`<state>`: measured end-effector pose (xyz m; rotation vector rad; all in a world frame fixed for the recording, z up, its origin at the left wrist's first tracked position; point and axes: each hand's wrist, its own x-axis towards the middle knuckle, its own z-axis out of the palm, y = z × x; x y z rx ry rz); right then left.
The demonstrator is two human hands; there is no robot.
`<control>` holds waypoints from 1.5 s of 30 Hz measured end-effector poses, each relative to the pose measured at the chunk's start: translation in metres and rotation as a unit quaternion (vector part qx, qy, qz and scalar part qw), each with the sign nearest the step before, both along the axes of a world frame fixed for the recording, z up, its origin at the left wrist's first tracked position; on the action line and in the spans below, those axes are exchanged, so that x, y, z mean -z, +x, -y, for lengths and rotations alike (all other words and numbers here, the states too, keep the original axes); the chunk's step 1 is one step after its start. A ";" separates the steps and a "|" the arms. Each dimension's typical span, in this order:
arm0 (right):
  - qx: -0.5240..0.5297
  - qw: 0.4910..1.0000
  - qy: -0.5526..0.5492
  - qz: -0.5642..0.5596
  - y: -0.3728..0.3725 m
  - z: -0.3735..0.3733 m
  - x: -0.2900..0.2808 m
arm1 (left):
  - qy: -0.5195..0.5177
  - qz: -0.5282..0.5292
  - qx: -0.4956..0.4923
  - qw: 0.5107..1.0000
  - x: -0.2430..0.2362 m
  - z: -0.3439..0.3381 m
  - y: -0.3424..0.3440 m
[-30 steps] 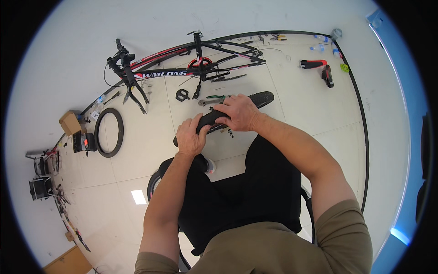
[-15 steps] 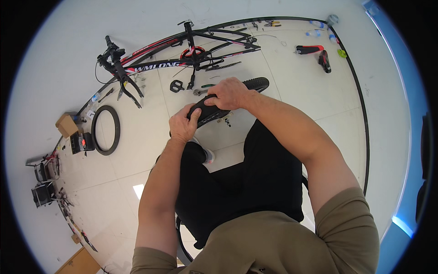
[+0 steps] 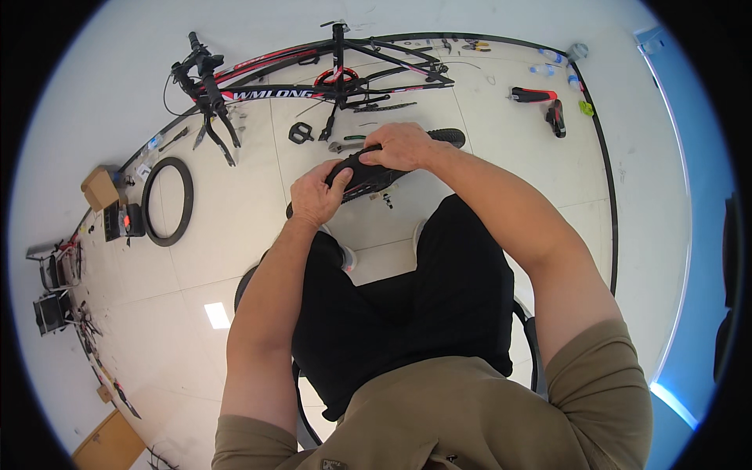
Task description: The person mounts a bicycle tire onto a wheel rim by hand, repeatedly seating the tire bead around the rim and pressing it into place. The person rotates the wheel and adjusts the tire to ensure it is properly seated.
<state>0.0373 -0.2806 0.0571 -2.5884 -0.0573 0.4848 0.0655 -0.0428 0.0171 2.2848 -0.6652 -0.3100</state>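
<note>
My left hand (image 3: 317, 194) is closed on a black bicycle wheel's tyre (image 3: 368, 178), its thumb pressing on the tread. My right hand (image 3: 398, 147) grips the same tyre a little higher and to the right, fingers over the far side and thumb on top. The wheel stands tilted in front of my knees, and its rim is mostly hidden by tyre and hands. Just beyond it lie a wrench (image 3: 338, 147), a green-handled tool (image 3: 354, 137) and a black pedal (image 3: 300, 133). A small metal part (image 3: 387, 200) shows below the wheel.
A black-red bike frame (image 3: 274, 95) lies along the far wall, with pliers (image 3: 475, 45) nearby. At the left are a loose tyre (image 3: 187, 200), cardboard box (image 3: 99, 188), toolbox (image 3: 113, 222) and folding chairs (image 3: 48, 312). At the right lie saddle-like red-black parts (image 3: 534, 95) and bottles (image 3: 542, 70).
My hands and the gripped tyre have moved up in the picture, away from my body, while the whole view has also shifted slightly. Both hands keep their grip. My right shoe now shows.
</note>
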 end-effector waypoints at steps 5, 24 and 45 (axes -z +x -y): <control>0.011 0.999 0.009 -0.029 0.008 -0.004 -0.003 | 0.011 -0.010 0.006 1.000 -0.004 -0.004 0.002; 0.055 0.996 0.066 -0.029 0.004 0.012 0.000 | 0.077 0.137 0.038 0.987 -0.002 0.015 -0.003; 0.019 0.984 0.072 0.163 -0.005 -0.011 0.008 | 0.050 0.105 -0.009 0.993 -0.001 -0.002 0.002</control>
